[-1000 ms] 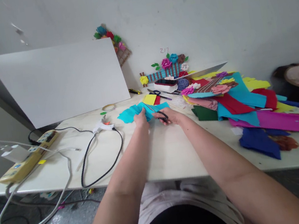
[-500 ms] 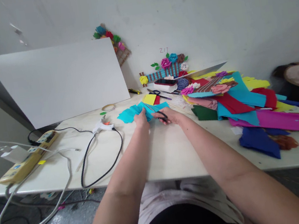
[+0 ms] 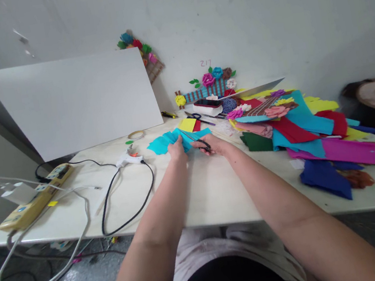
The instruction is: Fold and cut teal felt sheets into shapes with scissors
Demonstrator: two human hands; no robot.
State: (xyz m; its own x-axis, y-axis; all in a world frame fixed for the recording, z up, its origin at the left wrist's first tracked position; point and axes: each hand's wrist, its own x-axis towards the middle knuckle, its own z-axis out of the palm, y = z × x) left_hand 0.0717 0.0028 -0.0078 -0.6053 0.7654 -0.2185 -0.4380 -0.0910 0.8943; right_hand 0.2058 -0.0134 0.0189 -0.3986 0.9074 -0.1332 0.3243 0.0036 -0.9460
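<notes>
A bright blue piece of crepe paper (image 3: 160, 145), ruffled along its upper edge, is pinched in my left hand (image 3: 177, 150) above the middle of the table. My right hand (image 3: 214, 146) grips a pair of scissors (image 3: 204, 144) with dark handles. Their blades point up and left, lying against the blue paper close to my left fingers. Whether the blades are parted is too small to tell. Behind the paper lie a yellow paper square (image 3: 188, 124) and a bit of red paper (image 3: 197, 125).
A white glue gun (image 3: 129, 159) with a looped black cord lies left, near a beige power strip (image 3: 36, 197). Coloured crepe paper (image 3: 313, 125) is piled at right. A large white board (image 3: 75, 103) leans on the wall. A phone (image 3: 207, 103) rests on a white box at the back.
Almost nothing differs. The right end of the blue paper by the scissors has shifted very slightly; both hands keep their places and grips.
</notes>
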